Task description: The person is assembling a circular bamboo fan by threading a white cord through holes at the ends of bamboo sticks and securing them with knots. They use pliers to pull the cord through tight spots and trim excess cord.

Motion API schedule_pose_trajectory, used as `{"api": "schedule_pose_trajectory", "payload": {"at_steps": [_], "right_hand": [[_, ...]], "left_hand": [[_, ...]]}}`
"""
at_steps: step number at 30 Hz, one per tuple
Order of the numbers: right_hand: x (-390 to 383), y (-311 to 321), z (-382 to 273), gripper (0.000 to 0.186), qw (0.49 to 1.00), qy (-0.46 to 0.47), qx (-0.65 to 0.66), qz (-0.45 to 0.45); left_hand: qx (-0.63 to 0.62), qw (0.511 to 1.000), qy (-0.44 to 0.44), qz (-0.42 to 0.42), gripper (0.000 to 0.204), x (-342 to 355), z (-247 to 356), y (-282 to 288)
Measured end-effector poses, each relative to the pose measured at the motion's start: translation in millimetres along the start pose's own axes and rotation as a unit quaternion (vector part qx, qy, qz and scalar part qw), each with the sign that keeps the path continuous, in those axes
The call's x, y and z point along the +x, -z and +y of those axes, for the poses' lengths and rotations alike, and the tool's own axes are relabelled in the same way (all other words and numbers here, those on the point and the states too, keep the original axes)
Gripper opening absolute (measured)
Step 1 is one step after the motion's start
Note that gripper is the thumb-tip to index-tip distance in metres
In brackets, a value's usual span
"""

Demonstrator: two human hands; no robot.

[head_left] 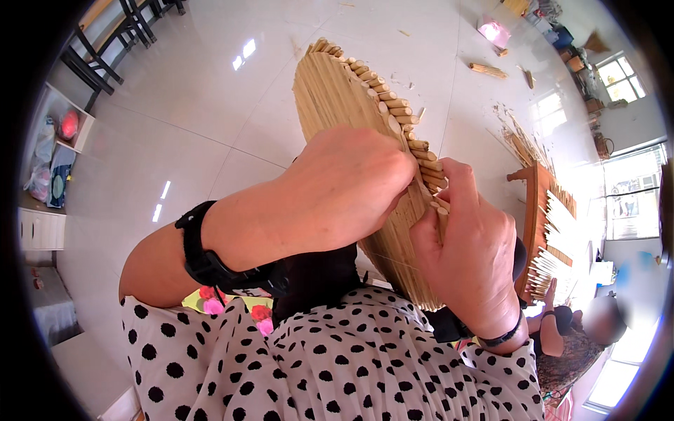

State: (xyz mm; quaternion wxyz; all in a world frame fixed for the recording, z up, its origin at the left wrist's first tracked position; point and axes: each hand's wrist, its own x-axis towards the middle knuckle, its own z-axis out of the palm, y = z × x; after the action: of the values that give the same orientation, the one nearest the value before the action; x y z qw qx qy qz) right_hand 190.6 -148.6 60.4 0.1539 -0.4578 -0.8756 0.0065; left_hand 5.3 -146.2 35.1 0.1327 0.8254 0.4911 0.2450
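A flat, tan reed mat (pixel 337 102) stands tilted in front of me, reaching down to my lap. Short, thick cut stalk ends (pixel 398 111) line its right edge, with pale strands wrapped between them. My left hand (pixel 358 172) is closed in a fist over the mat near this edge; its fingertips and whatever they grip are hidden. Close by on the right, my right hand (pixel 470 242) curls its thumb and forefinger around stalk ends at the lower part of the edge. A black band (pixel 196 242) circles my left forearm.
At right, another person's hand (pixel 550 291) touches pale stalks on a wooden rack (pixel 533 231). Loose stalks (pixel 488 70) and a pink bag (pixel 494 31) lie on the tiled floor (pixel 203 91). Chairs (pixel 105 56) and shelves (pixel 70 133) stand left.
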Motion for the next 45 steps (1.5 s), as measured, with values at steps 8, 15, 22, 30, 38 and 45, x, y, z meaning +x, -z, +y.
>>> {"api": "schedule_pose_trajectory", "payload": {"at_steps": [8,15,22,30,38,45], "right_hand": [[7.2,-9.0,3.8,0.030,0.999,-0.002,0.017,0.034],[6.0,-13.0,2.0,0.029,0.998,0.003,0.037,0.050],[10.0,-11.0,4.2,0.028,0.997,0.013,0.055,0.042],[13.2,-7.2,23.2,0.026,0.997,-0.017,0.065,0.046],[11.7,-8.9,19.1,0.028,0.996,-0.006,0.076,0.040],[6.8,-13.3,13.4,0.028,0.993,0.020,0.098,0.069]], "left_hand": [[-0.003,1.000,-0.026,0.013,0.007,2.2,-5.6,-4.7],[-0.041,0.996,-0.058,0.048,0.010,-3.5,-9.9,-7.2],[-0.040,0.996,-0.056,0.048,0.011,-8.9,-9.8,-3.1],[-0.003,0.978,0.035,0.205,0.013,-19.8,-10.7,10.4],[0.079,0.988,-0.068,0.114,0.015,-13.5,-7.5,2.9],[-0.001,0.995,-0.067,0.078,0.012,-2.7,-4.4,-10.2]]}}
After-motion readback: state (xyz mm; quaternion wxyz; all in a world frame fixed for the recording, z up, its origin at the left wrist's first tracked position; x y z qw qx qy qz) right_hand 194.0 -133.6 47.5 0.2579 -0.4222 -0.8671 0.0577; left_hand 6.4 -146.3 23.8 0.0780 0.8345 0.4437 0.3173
